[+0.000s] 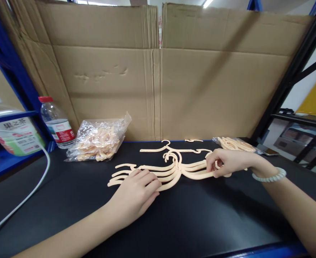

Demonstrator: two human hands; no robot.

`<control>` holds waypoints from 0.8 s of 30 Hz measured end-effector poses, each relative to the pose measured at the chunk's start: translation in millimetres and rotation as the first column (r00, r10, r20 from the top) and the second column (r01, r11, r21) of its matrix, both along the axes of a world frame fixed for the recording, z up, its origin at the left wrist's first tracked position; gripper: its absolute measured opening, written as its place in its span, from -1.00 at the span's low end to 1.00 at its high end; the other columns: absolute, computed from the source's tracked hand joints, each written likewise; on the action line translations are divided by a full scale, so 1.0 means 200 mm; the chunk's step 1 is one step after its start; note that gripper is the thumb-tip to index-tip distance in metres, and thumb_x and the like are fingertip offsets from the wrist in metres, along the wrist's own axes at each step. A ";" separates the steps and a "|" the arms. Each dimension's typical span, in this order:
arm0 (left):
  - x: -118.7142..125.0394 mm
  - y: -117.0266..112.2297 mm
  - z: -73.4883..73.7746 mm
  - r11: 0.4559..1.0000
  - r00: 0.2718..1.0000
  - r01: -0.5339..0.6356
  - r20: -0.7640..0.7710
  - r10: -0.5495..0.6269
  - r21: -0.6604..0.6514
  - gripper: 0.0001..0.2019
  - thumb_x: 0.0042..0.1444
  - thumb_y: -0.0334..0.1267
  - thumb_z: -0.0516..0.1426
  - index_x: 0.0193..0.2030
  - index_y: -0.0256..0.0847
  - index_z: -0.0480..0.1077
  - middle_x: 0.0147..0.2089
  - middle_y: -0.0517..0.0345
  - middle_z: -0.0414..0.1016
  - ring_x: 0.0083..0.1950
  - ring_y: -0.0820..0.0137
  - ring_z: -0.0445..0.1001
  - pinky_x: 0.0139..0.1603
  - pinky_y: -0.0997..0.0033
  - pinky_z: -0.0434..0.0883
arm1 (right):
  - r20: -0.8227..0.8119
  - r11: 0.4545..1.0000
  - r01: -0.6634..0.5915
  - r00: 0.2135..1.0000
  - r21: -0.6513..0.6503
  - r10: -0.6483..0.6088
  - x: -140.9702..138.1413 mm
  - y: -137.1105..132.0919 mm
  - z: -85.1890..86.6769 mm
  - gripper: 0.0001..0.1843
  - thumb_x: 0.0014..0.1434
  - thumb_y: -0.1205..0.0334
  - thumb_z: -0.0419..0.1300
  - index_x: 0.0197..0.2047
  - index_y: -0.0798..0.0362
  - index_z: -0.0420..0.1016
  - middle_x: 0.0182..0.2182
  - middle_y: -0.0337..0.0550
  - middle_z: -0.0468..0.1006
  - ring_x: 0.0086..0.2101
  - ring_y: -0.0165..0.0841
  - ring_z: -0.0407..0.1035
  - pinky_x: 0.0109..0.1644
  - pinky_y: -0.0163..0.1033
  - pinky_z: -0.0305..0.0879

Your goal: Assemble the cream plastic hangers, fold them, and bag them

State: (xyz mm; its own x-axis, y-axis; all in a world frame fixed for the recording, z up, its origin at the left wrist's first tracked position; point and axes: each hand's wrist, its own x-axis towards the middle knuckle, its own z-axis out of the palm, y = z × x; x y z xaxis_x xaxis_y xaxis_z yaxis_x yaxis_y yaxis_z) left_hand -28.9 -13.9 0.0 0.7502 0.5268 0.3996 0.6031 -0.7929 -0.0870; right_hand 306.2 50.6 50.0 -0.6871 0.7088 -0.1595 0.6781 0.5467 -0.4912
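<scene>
Several small cream plastic hangers (pixel 171 171) lie fanned in a row on the black tabletop (pixel 174 222). My left hand (pixel 136 193) rests on their left ends, fingers stretched out flat over them. My right hand (pixel 226 163), with a pale bead bracelet on the wrist, has its fingers curled round the right ends of the hangers. One more hanger (pixel 171 147) lies alone just behind the row.
A clear bag of cream hangers (pixel 99 141) sits at the back left, another open bag (pixel 235 143) at the back right. A water bottle (pixel 56 123), a drink carton (pixel 15 138), a white cable (pixel 26 195) and a cardboard wall (pixel 158 71) surround the work area.
</scene>
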 end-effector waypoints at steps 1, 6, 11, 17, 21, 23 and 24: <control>0.00 0.00 0.00 1.000 1.000 -0.004 0.003 0.004 -0.002 -0.85 0.25 -0.38 0.01 -0.20 -0.21 0.41 -0.25 0.07 0.48 -0.22 0.27 0.41 -0.19 0.28 0.27 | 0.015 1.000 -0.010 1.000 0.008 0.010 0.01 0.01 -0.01 -0.84 -0.02 0.31 0.22 -0.35 0.08 0.63 -0.43 -0.18 0.56 -0.42 -0.36 0.42 -0.34 -0.34 0.32; 0.01 0.00 -0.01 0.999 1.000 -0.022 0.005 0.022 0.031 -0.78 0.28 -0.41 -0.03 -0.20 -0.22 0.45 -0.30 0.06 0.45 -0.30 0.30 0.39 -0.31 0.35 0.28 | 0.078 1.000 0.009 0.997 -0.009 -0.008 0.02 0.03 -0.05 -0.85 -0.05 0.35 0.23 -0.37 0.09 0.63 -0.47 -0.20 0.52 -0.46 -0.38 0.38 -0.39 -0.35 0.28; 0.00 0.01 0.00 0.999 0.999 -0.038 0.018 0.037 0.039 -0.76 0.28 -0.41 -0.05 -0.14 -0.21 0.44 -0.29 0.04 0.48 -0.25 0.26 0.43 -0.28 0.35 0.33 | 0.080 0.995 0.092 0.992 0.049 -0.095 0.00 0.03 -0.08 -0.87 -0.08 0.40 0.21 -0.43 0.09 0.58 -0.52 -0.22 0.51 -0.50 -0.39 0.38 -0.44 -0.36 0.25; -0.02 0.04 -0.02 0.993 0.998 -0.068 0.018 0.067 0.097 -0.75 0.26 -0.46 -0.05 -0.12 -0.20 0.43 -0.24 0.03 0.49 -0.21 0.25 0.45 -0.26 0.33 0.35 | 0.043 0.981 0.158 0.986 0.111 -0.164 -0.02 0.04 -0.08 -0.86 -0.09 0.44 0.15 -0.46 0.10 0.52 -0.57 -0.25 0.51 -0.52 -0.39 0.38 -0.46 -0.37 0.24; -0.02 0.03 -0.02 0.983 0.998 -0.061 -0.021 0.065 0.174 -0.74 0.23 -0.48 -0.05 -0.10 -0.21 0.43 -0.20 0.00 0.50 -0.17 0.22 0.45 -0.22 0.29 0.35 | 0.026 0.967 0.197 0.979 0.159 -0.204 0.01 0.07 -0.08 -0.89 -0.03 0.39 0.13 -0.48 0.08 0.49 -0.58 -0.25 0.51 -0.53 -0.39 0.37 -0.48 -0.36 0.22; -0.01 0.02 -0.01 0.972 0.996 -0.042 -0.065 0.059 0.230 -0.73 0.22 -0.50 -0.04 -0.08 -0.23 0.42 -0.17 -0.02 0.51 -0.15 0.20 0.45 -0.16 0.24 0.35 | -0.004 0.919 0.260 0.963 0.296 -0.271 0.02 0.11 -0.09 -0.87 0.04 0.36 0.11 -0.46 0.09 0.48 -0.56 -0.23 0.52 -0.52 -0.38 0.38 -0.47 -0.36 0.22; 0.00 0.01 -0.02 0.968 0.996 -0.027 -0.080 0.049 0.251 -0.73 0.21 -0.51 -0.04 -0.07 -0.24 0.41 -0.16 -0.03 0.52 -0.14 0.19 0.45 -0.13 0.22 0.34 | -0.020 0.878 0.298 0.949 0.376 -0.313 0.03 0.13 -0.10 -0.85 0.08 0.35 0.10 -0.44 0.10 0.49 -0.54 -0.21 0.53 -0.50 -0.37 0.40 -0.45 -0.35 0.24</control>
